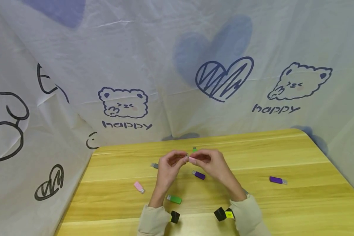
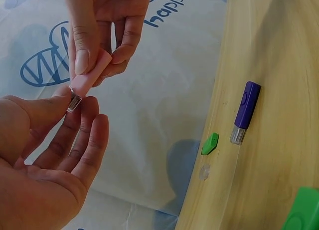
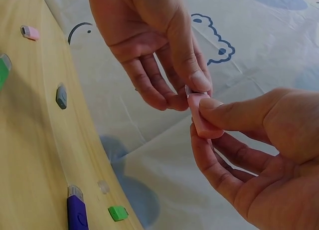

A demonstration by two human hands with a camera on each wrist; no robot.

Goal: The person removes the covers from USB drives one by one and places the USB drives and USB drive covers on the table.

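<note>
1. The right hand (image 1: 213,164) pinched the pink USB stick (image 3: 202,117) by its body, above the wooden table (image 1: 283,196).
2. The left hand (image 1: 169,164) pinched the stick's clear cap (image 2: 74,102), probably for an opposite pull.
3. A purple stick (image 1: 198,174) lay just below them.

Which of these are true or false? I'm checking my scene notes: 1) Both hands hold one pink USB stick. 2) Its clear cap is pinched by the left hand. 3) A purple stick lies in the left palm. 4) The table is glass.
1) True: the right hand grips the pink USB stick.
2) True: the left hand pinches the clear cap.
3) False: the purple stick lies on the table.
4) False: it is wooden.
</note>
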